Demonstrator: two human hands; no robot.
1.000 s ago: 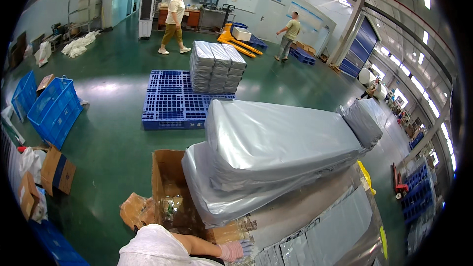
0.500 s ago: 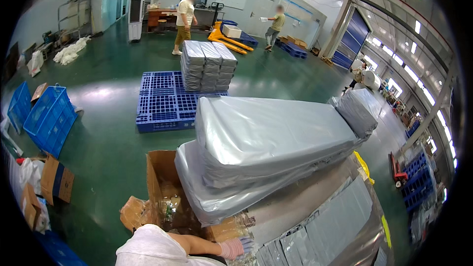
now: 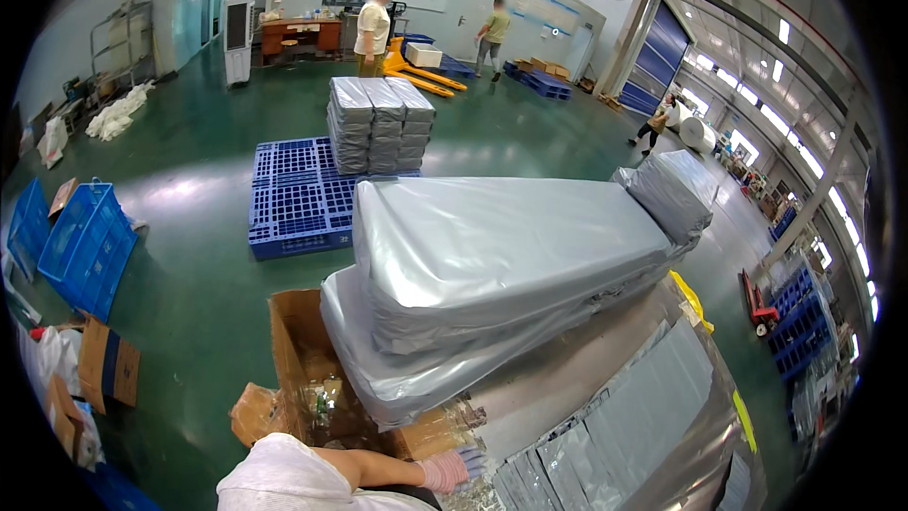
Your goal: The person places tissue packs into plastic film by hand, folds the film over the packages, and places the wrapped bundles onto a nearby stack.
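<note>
My left hand [image 3: 449,470], in a pink striped glove with greyish fingers, lies at the near edge of the worktable [image 3: 558,374]. Its fingers stretch out flat, and I see nothing gripped in them. Beside it are scraps of clear tape and a cardboard box [image 3: 301,345] with tape and litter inside. To its right, a row of flat grey plastic bags [image 3: 619,426] overlaps on the tabletop. Beyond the hand rise large stacked bundles wrapped in silver-grey plastic [image 3: 492,255], with a smaller wrapped pack [image 3: 673,191] at their far right end. My right hand is outside the picture.
A blue pallet [image 3: 293,194] carries stacked grey packs [image 3: 380,123]. Blue crates [image 3: 90,246] and cardboard boxes [image 3: 109,364] stand at left. One person [image 3: 372,30] stands behind the packs; others are farther right. A yellow pallet jack [image 3: 416,71] and red pallet jack [image 3: 759,303] are on the floor.
My view has shifted slightly right. The person behind the packs has moved right; the one near the far wall has turned away. My left hand stays at the table edge.
</note>
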